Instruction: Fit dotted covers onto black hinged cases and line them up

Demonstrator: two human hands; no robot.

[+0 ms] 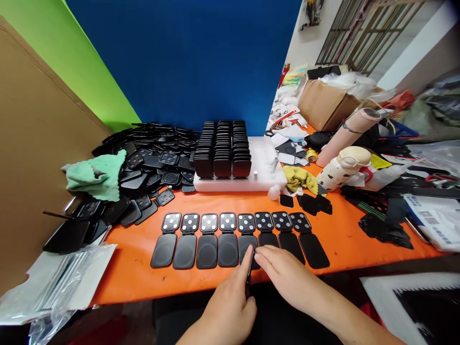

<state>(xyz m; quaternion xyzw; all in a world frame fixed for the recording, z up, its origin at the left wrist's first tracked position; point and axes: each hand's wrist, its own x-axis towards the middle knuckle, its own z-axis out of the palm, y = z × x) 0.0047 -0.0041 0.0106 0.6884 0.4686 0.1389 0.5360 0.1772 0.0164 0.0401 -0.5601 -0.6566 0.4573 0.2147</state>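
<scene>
My left hand (230,306) grips a thin black plate (249,275), seen edge-on above the table's front edge. Its index finger lies along the plate's side. From the right, my right hand (282,268) has its fingers closed at the plate's upper end. Just beyond my hands runs a row of several unfolded black hinged pieces; each has a small square with pale dots, like this dotted square (227,221), joined to a larger panel such as this black panel (227,250). My hands partly cover the panels in the middle of the row.
Stacked black plates (223,155) stand upright in columns on a white foam block (264,182). To the left are a heap of black parts (158,163) and a green cloth (95,175). A yellow cloth (300,178), a cream bottle (343,167) and a pink bottle (347,136) are to the right.
</scene>
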